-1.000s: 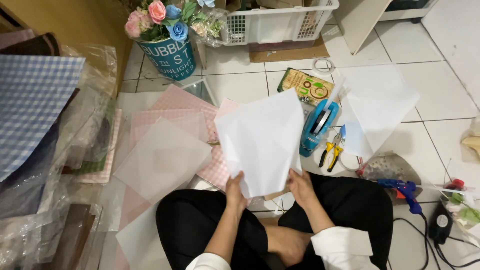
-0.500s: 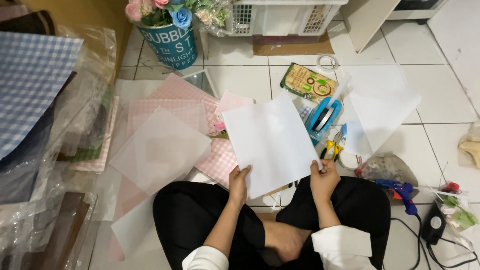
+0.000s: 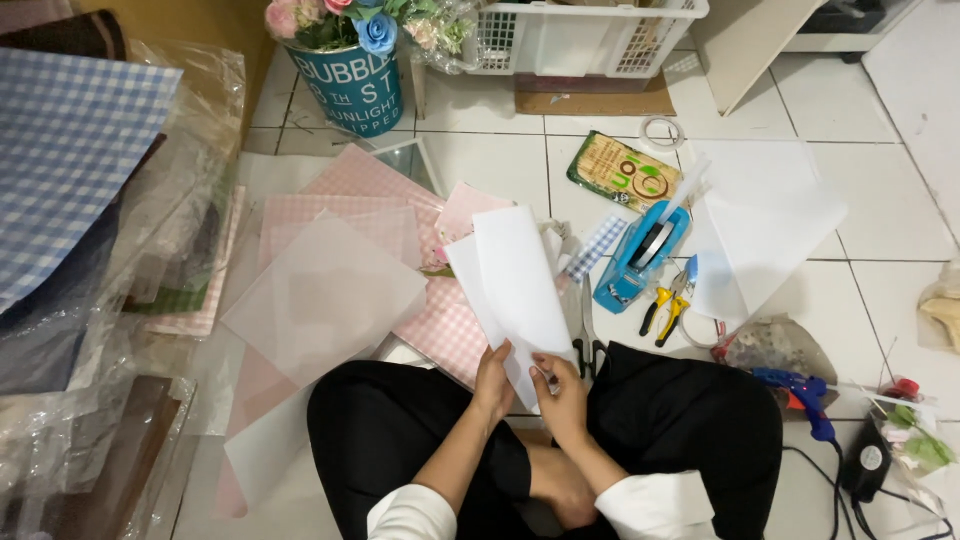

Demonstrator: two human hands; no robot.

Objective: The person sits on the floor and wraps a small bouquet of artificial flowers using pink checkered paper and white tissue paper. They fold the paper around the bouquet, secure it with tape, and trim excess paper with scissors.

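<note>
Since the earlier frame the white sheet [image 3: 518, 290] has gone from spread flat and wide to folded narrow, its two halves brought together; both hands have closed in toward each other at its near edge.

Largest first: blue-and-white checked paper [image 3: 70, 140] under clear plastic wrap, far left. Pink checked sheets [image 3: 365, 200] fan across the tiled floor, a frosted translucent sheet [image 3: 322, 292] lying on top of them. A second translucent sheet [image 3: 765, 215] lies to the right. White slatted basket [image 3: 580, 35] at the far edge; beside it, to the left, a teal bucket [image 3: 350, 85] with white lettering, holding pink and blue flowers.

Smaller: a flat green rectangular package [image 3: 622, 170] with round orange marks lies just beyond the blue tape dispenser [image 3: 640, 255]. Yellow-handled pliers [image 3: 665, 310] near right of it. Blue glue gun [image 3: 800, 390] further right, near.

Left hand [image 3: 492, 385]: fingers clamped on the sheet's near left edge. Right hand [image 3: 562, 390]: fingers pinched together on the sheet's near corner, above the lap.
</note>
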